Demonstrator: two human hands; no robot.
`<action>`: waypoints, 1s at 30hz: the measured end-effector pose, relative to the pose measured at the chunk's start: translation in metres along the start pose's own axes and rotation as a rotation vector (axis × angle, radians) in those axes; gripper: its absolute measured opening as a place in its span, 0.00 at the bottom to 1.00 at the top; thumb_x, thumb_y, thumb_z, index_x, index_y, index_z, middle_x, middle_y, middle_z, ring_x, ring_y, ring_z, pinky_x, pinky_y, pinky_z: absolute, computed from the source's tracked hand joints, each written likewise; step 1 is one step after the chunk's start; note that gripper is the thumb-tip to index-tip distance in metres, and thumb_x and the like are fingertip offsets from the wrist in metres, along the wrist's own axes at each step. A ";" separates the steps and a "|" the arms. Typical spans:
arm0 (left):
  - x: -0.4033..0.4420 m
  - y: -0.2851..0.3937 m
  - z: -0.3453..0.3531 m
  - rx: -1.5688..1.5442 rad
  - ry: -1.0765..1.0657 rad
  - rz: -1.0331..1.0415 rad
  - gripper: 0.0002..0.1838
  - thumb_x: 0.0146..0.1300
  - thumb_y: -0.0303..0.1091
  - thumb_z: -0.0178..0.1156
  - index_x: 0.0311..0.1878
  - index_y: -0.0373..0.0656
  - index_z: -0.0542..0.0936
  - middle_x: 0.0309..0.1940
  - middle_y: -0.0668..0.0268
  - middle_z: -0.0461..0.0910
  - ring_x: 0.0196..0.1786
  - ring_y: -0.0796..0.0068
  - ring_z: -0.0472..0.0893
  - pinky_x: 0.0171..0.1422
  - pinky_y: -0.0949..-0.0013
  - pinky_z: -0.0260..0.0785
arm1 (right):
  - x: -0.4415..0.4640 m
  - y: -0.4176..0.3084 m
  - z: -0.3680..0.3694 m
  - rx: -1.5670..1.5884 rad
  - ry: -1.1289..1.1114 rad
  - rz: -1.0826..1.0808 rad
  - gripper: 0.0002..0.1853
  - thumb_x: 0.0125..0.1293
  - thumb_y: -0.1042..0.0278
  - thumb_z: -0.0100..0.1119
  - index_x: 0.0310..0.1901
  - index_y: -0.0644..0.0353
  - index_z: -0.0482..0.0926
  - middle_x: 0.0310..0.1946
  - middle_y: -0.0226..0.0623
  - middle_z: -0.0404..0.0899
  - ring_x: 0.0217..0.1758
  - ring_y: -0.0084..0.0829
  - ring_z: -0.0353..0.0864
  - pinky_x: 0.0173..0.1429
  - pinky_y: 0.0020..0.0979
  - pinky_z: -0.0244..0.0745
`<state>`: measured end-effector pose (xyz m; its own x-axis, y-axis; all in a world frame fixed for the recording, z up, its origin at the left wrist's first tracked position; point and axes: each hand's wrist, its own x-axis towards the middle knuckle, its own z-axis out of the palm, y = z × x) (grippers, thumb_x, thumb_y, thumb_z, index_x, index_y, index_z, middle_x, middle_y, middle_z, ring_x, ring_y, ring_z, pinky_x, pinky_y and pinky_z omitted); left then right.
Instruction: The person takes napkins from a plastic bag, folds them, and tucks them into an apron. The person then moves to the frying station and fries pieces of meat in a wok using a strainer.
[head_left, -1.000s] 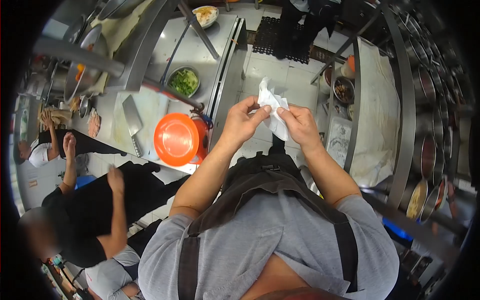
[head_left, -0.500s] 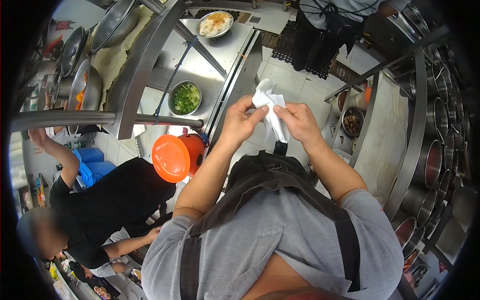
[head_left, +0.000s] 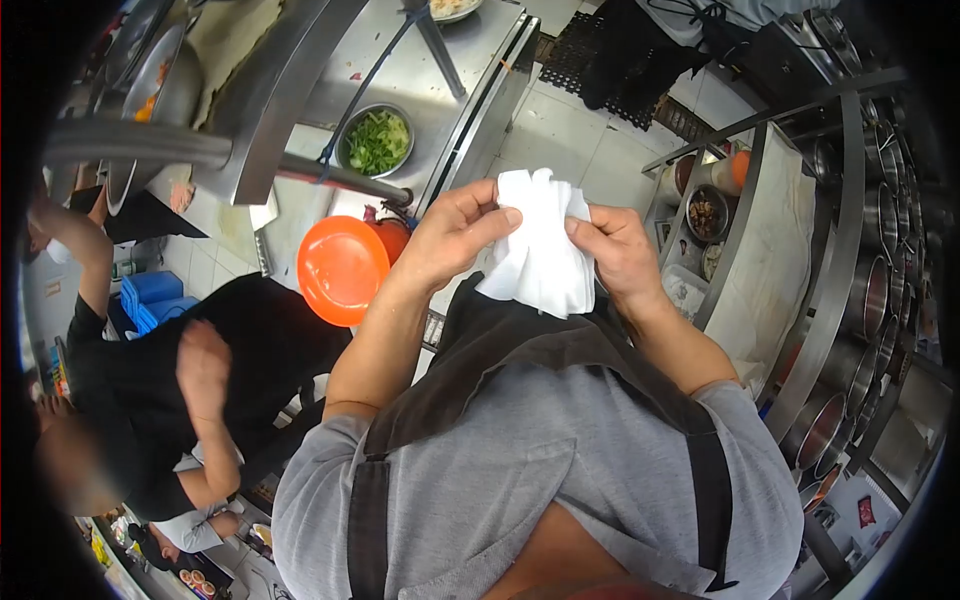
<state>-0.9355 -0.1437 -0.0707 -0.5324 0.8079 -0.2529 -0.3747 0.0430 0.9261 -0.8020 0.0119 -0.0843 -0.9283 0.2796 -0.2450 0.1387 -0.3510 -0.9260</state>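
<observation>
A crumpled, folded white paper napkin (head_left: 545, 245) spreads between my two hands, in front of my dark apron. My left hand (head_left: 455, 235) pinches its left edge with the thumb on top. At the opposite edge my right hand (head_left: 620, 250) grips the paper between thumb and fingers. Whether it is one sheet or several layers, I cannot tell. To the left of my left forearm is an orange plastic lid or bowl (head_left: 343, 271). Beyond it a metal bowl of chopped greens (head_left: 376, 141) stands on the steel counter (head_left: 450, 85).
On the left a co-worker in black (head_left: 220, 350) stands close by, one hand raised. A steel shelf (head_left: 270, 110) with metal bowls juts in above. At right a rack (head_left: 840, 230) carries several pots, near a bowl of dark food (head_left: 707, 213). Another person (head_left: 640, 60) stands ahead.
The white paper has been spread wider between my hands and sits closer to my body. My view has shifted forward and down. The co-worker at left has raised a hand.
</observation>
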 end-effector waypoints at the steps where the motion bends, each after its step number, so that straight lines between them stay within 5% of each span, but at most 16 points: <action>1: -0.004 -0.002 -0.003 0.063 -0.021 0.006 0.15 0.62 0.34 0.61 0.47 0.33 0.77 0.37 0.64 0.81 0.38 0.79 0.79 0.43 0.75 0.71 | -0.001 0.002 0.007 0.007 0.044 0.006 0.12 0.66 0.67 0.56 0.40 0.70 0.82 0.28 0.31 0.82 0.30 0.17 0.76 0.35 0.21 0.70; 4: -0.017 0.001 -0.010 0.178 -0.060 -0.048 0.18 0.61 0.31 0.61 0.52 0.32 0.75 0.41 0.64 0.79 0.44 0.79 0.77 0.49 0.74 0.69 | 0.001 0.015 0.020 -0.126 0.079 -0.052 0.12 0.67 0.68 0.56 0.40 0.69 0.82 0.28 0.30 0.82 0.30 0.16 0.75 0.35 0.22 0.70; 6: -0.022 -0.007 -0.008 0.608 0.044 0.062 0.18 0.59 0.29 0.63 0.51 0.33 0.75 0.40 0.64 0.79 0.40 0.81 0.78 0.45 0.75 0.70 | 0.002 0.015 0.028 -0.208 0.076 -0.108 0.12 0.67 0.67 0.56 0.39 0.69 0.82 0.27 0.29 0.82 0.30 0.16 0.74 0.35 0.22 0.69; 8: -0.025 -0.013 -0.011 0.601 0.091 0.052 0.17 0.58 0.26 0.63 0.51 0.33 0.76 0.40 0.64 0.80 0.38 0.82 0.78 0.43 0.75 0.71 | 0.001 0.016 0.034 -0.290 0.076 -0.165 0.11 0.67 0.67 0.56 0.39 0.68 0.82 0.26 0.29 0.81 0.29 0.16 0.74 0.34 0.22 0.69; 10: -0.025 -0.028 -0.017 0.319 0.172 0.160 0.14 0.56 0.33 0.63 0.43 0.33 0.79 0.32 0.62 0.81 0.31 0.78 0.79 0.36 0.72 0.71 | -0.001 0.017 0.036 -0.402 0.049 -0.159 0.11 0.66 0.66 0.57 0.39 0.67 0.81 0.26 0.29 0.81 0.29 0.16 0.73 0.34 0.22 0.69; 23: -0.044 -0.024 -0.022 0.119 0.136 0.061 0.15 0.62 0.35 0.59 0.44 0.31 0.77 0.35 0.60 0.80 0.39 0.78 0.78 0.43 0.74 0.70 | -0.011 0.033 0.037 -0.290 -0.006 -0.146 0.13 0.64 0.63 0.60 0.33 0.66 0.82 0.21 0.29 0.77 0.24 0.16 0.67 0.29 0.25 0.64; 26: -0.047 -0.016 -0.015 0.526 0.186 0.155 0.16 0.62 0.36 0.61 0.41 0.30 0.76 0.33 0.59 0.79 0.37 0.78 0.78 0.41 0.74 0.70 | -0.016 0.021 0.038 -0.594 -0.030 -0.144 0.12 0.64 0.64 0.60 0.32 0.66 0.82 0.20 0.32 0.76 0.24 0.17 0.67 0.30 0.26 0.64; 30: -0.034 -0.048 -0.027 0.390 0.193 0.235 0.14 0.61 0.35 0.62 0.39 0.30 0.75 0.30 0.61 0.78 0.34 0.79 0.77 0.37 0.74 0.70 | -0.016 0.023 0.040 -0.509 -0.007 -0.260 0.12 0.63 0.66 0.60 0.30 0.68 0.80 0.19 0.33 0.73 0.25 0.19 0.67 0.31 0.26 0.64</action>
<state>-0.9200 -0.1894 -0.1138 -0.7134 0.6997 -0.0381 0.0643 0.1196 0.9907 -0.7977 -0.0359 -0.0900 -0.9562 0.2925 0.0095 0.0526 0.2035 -0.9777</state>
